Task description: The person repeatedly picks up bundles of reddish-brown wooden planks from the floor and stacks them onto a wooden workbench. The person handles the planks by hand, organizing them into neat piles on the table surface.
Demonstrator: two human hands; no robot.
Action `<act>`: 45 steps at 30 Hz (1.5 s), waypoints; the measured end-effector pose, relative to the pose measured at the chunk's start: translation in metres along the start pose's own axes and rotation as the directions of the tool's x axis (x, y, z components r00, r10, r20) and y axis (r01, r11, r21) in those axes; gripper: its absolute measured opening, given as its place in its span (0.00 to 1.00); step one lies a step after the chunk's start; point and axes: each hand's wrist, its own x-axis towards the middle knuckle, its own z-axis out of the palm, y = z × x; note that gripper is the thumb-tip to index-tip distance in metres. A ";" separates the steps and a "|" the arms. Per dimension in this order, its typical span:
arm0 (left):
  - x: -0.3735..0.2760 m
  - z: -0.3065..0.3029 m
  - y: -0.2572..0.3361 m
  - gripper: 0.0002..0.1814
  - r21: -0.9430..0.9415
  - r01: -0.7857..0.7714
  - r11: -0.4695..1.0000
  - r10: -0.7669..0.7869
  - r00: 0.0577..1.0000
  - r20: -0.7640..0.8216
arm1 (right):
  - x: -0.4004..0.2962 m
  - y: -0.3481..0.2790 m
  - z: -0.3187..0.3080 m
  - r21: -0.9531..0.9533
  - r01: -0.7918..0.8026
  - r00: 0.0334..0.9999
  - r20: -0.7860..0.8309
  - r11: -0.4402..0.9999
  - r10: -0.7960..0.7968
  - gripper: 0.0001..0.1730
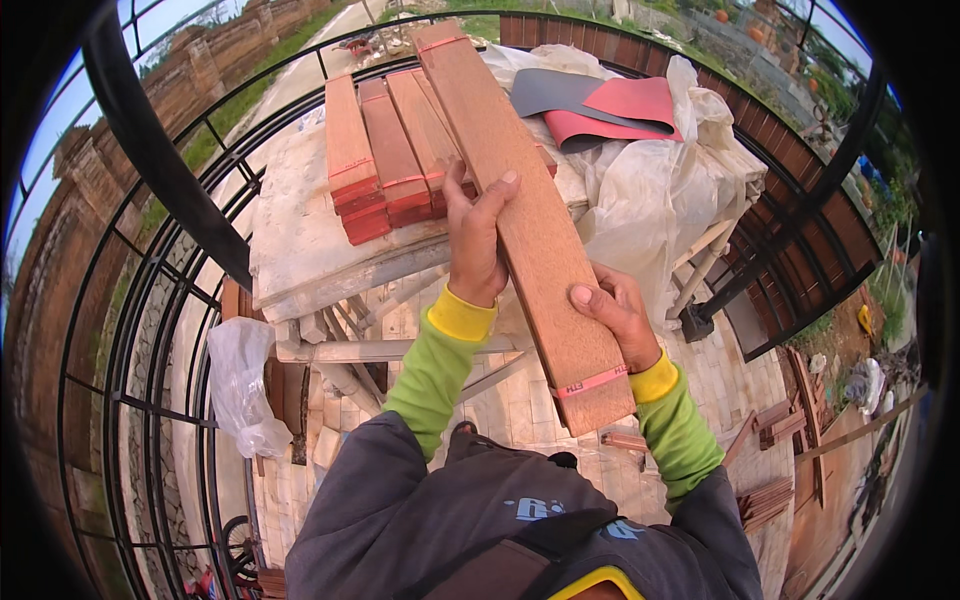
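Both my hands grip a long bundle of reddish-brown wooden boards (517, 202), strapped near each end with pink printed tape. My left hand (478, 240) holds its left edge around the middle, thumb on the top face. Nearer to me, my right hand (619, 311) clasps the right edge, its thumb also on top. The bundle slants from far left to near right, its near end in front of my body. Beyond my left hand, several similar strapped bundles (379, 161) lie side by side on a pale work platform (289, 225); their near ends are red.
A folded grey and red sheet (600, 109) lies on translucent plastic sheeting (637, 195) at the platform's right. Black metal railing (154, 300) curves along the left, with a crumpled plastic bag (244, 382) beside it. Cut wood pieces (765, 502) lie on the tiled floor at right.
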 end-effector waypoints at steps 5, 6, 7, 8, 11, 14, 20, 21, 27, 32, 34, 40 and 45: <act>0.023 -0.025 0.037 0.46 -0.011 -0.052 0.999 0.052 0.998 -0.036 | 0.122 -0.010 0.041 0.263 -0.013 0.997 0.072 0.965 -0.007 0.30; 0.025 -0.027 0.041 0.46 0.052 -0.087 0.995 0.089 0.995 -0.036 | 0.143 -0.012 0.050 0.325 0.025 0.998 0.050 0.945 -0.044 0.29; 0.026 -0.032 0.045 0.47 0.127 -0.120 0.985 0.126 0.991 -0.043 | 0.164 -0.010 0.057 0.348 0.014 0.997 0.071 0.937 -0.041 0.28; 0.030 -0.039 0.047 0.48 0.201 -0.149 0.968 0.162 0.986 -0.047 | 0.185 -0.008 0.061 0.370 0.002 0.995 0.090 0.929 -0.038 0.27; 0.059 -0.057 0.052 0.49 0.113 -0.124 0.986 0.136 0.985 -0.103 | 0.233 -0.007 0.067 0.372 -0.087 0.988 0.150 0.924 0.033 0.27; 0.095 -0.069 0.061 0.48 0.063 -0.131 0.989 0.140 0.977 -0.164 | 0.269 0.003 0.073 0.410 -0.091 0.990 0.134 0.907 0.038 0.26; 0.140 -0.072 0.050 0.46 0.116 -0.134 0.984 0.160 0.952 -0.260 | 0.349 0.043 0.024 0.357 -0.017 0.985 0.168 0.934 -0.046 0.24; 0.144 -0.074 0.050 0.45 0.150 -0.134 0.980 0.172 0.944 -0.281 | 0.356 0.047 0.028 0.349 0.041 0.984 0.150 0.936 -0.099 0.23; 0.169 -0.090 0.054 0.42 0.260 -0.158 0.953 0.227 0.939 -0.260 | 0.361 0.019 0.050 0.480 -0.268 0.945 0.298 0.835 0.131 0.22; 0.125 -0.065 0.064 0.34 0.347 -0.437 0.830 0.515 0.839 -0.174 | 0.366 0.026 0.064 0.488 -0.237 0.956 0.273 0.840 0.111 0.25; 0.091 -0.065 0.071 0.32 0.478 -0.560 0.677 0.625 0.780 0.029 | 0.365 0.043 0.065 0.430 -0.188 0.976 0.181 0.883 0.120 0.26; 0.066 -0.144 0.109 0.32 0.834 -0.426 0.350 0.697 0.714 0.072 | 0.357 0.048 0.078 0.323 -0.132 0.991 0.044 0.937 0.125 0.29; 0.070 -0.180 0.086 0.40 0.837 -0.446 0.316 0.498 0.829 0.254 | 0.363 0.048 0.080 0.244 -0.149 0.989 0.037 0.958 0.145 0.30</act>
